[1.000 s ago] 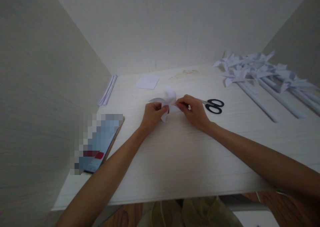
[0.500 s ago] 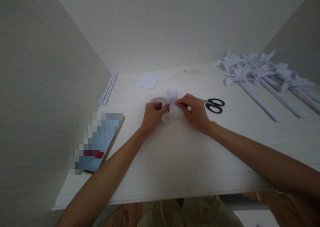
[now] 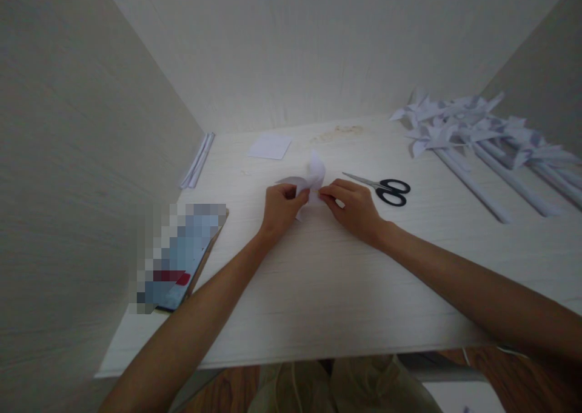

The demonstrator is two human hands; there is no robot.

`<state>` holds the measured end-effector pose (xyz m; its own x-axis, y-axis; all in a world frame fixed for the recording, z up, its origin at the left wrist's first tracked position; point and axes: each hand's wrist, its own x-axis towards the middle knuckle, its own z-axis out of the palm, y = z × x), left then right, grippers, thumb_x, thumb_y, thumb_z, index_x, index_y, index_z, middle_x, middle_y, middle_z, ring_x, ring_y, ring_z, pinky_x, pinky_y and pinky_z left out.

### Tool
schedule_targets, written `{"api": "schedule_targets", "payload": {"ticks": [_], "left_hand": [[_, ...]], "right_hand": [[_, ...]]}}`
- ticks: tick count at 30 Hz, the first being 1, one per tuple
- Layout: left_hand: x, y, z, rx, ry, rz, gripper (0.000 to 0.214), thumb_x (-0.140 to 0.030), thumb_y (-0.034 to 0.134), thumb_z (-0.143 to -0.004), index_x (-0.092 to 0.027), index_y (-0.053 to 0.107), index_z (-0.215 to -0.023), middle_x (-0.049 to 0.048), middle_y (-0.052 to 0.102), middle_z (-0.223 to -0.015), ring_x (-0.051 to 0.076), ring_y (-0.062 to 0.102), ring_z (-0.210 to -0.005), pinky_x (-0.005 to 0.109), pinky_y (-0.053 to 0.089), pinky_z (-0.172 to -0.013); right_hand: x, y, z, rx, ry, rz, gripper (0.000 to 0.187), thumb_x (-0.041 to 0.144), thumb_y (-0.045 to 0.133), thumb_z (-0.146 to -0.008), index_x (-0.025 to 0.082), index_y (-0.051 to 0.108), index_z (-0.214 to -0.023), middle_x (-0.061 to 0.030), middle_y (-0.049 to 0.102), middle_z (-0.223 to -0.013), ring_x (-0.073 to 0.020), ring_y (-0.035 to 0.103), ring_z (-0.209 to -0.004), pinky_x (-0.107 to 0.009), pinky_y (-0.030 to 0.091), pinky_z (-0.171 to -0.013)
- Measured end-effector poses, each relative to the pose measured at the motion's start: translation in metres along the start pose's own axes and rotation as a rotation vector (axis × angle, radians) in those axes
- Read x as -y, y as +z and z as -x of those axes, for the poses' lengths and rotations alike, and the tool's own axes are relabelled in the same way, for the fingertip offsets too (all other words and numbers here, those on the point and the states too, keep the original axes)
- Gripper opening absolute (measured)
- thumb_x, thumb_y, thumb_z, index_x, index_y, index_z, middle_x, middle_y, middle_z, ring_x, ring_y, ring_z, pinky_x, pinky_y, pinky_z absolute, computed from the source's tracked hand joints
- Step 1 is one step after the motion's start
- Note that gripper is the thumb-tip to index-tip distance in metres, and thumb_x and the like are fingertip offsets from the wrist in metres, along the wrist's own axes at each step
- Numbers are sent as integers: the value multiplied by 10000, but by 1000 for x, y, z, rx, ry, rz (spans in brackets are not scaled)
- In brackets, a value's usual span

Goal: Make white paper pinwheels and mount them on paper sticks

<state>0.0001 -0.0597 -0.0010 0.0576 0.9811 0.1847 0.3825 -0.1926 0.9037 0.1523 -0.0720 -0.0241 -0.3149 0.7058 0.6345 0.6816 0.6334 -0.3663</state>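
A small white folded paper piece (image 3: 313, 175), shaped like pinwheel blades, sits in the middle of the white table (image 3: 318, 279). My left hand (image 3: 280, 210) pinches its left side with closed fingers. My right hand (image 3: 354, 207) pinches its right side, fingers pressed together at the centre of the paper. The two hands almost touch each other. Black-handled scissors (image 3: 386, 190) lie just right of my right hand.
Several finished white paper pinwheels (image 3: 482, 137) on rolled paper sticks lie at the back right. A white paper square (image 3: 270, 147) lies at the back, rolled paper strips (image 3: 197, 161) against the left wall, and a blurred-out flat object (image 3: 179, 255) near the left edge. Walls enclose three sides.
My hands have shifted slightly on the paper and drawn closer together. My right hand has moved a little left, uncovering the scissors' blades.
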Motion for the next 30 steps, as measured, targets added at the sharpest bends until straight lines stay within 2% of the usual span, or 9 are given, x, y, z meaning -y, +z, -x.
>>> {"api": "schedule_targets", "payload": {"ticks": [8,16,21,30], "left_hand": [[0,1,1,-17,28,-17,260,-200,548,-638,-133,474,-399,-64,361,-395,41,306,-395,175,226,-380],[2,0,1,-24,46,-31,267,-205,535,-654,-137,451,-410,-64,322,-409,40,267,-401,182,197,-375],[1,1,2,-36,55,-17,322,-202,540,-647,-147,378,-373,-63,283,-413,39,234,-405,188,184,-372],[-1,3,3,-16,91,15,353,-217,538,-649,-156,341,-363,-66,252,-403,41,211,-402,196,179,-371]], "right_hand": [[0,0,0,-8,-40,5,191,230,449,-825,174,623,-771,-54,616,-715,-140,550,-667,-254,429,-611],[1,-1,1,-76,-56,-85,185,151,453,-801,179,620,-874,-48,651,-803,-134,588,-722,-251,456,-643],[0,-2,1,-71,-2,-15,149,224,470,-812,185,610,-781,-42,644,-734,-142,575,-665,-262,426,-601],[6,-5,-4,-29,-47,278,308,324,391,-852,184,492,-598,-24,528,-569,-132,421,-531,-277,289,-553]]}}
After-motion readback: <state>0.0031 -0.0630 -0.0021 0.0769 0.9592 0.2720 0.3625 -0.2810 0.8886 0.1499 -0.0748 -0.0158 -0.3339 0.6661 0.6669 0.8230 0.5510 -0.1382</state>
